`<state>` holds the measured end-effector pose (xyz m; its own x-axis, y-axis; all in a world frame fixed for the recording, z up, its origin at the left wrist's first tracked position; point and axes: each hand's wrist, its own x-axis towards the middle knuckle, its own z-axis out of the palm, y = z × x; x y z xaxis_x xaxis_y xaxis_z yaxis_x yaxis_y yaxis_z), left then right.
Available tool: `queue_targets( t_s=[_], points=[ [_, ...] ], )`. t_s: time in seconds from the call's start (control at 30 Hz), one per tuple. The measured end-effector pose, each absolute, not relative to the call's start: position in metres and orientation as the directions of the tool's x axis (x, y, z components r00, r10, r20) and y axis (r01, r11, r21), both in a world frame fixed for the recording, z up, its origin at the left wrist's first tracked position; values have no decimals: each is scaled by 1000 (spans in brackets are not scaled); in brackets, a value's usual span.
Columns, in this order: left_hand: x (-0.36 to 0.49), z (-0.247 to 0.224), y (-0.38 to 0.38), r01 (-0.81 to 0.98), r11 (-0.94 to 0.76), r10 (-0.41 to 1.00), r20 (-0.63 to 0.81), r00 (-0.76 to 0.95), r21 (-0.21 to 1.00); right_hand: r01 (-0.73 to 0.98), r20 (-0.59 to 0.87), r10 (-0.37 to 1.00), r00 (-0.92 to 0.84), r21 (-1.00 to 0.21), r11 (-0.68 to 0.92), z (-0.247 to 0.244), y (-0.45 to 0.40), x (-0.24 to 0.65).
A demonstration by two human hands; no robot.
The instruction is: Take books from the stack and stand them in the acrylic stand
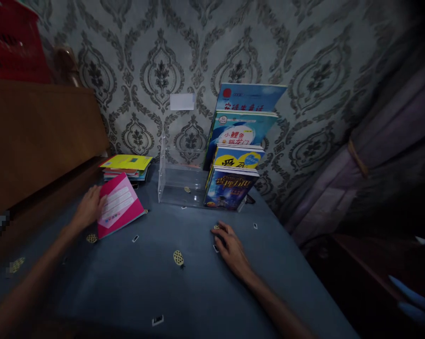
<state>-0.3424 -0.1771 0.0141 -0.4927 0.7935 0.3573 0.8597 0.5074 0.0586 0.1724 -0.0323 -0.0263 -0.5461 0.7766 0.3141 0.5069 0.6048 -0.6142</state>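
On the left, my left hand [90,207] grips the left edge of a pink book [119,207], which is tilted in front of a stack of books. That stack [127,165] has a yellow cover on top. My right hand [229,247] rests over the table with its fingers apart and holds nothing. Behind it stands a clear acrylic book rack [161,176] with stepped tiers. Several books stand upright in its right half: a dark blue book [229,188] in front, then a yellow and blue one [238,157], a teal one [245,127] and a taller blue one [252,96].
The table [127,282] has a blue cover with pineapple prints and small labels. A wooden headboard [43,136] borders the left, with a red bag [14,42] above it. Patterned wallpaper [145,52] lies behind. A tied curtain [339,183] hangs at the right.
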Motion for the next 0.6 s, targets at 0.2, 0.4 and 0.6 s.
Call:
queue_targets(
  t_s=[0.2,0.4,0.6],
  points=[
    [-322,0,-135,741,623,712,210,-670,252,516,309,776,-550,-605,607,-22,-33,170],
    [-316,-8,-154,778,617,771,110,-627,119,513,334,770,-544,-594,620,-31,-31,170],
    [-300,-9,-170,809,587,809,3,-587,17,497,328,753,-570,-592,634,-26,-36,168]
  ],
)
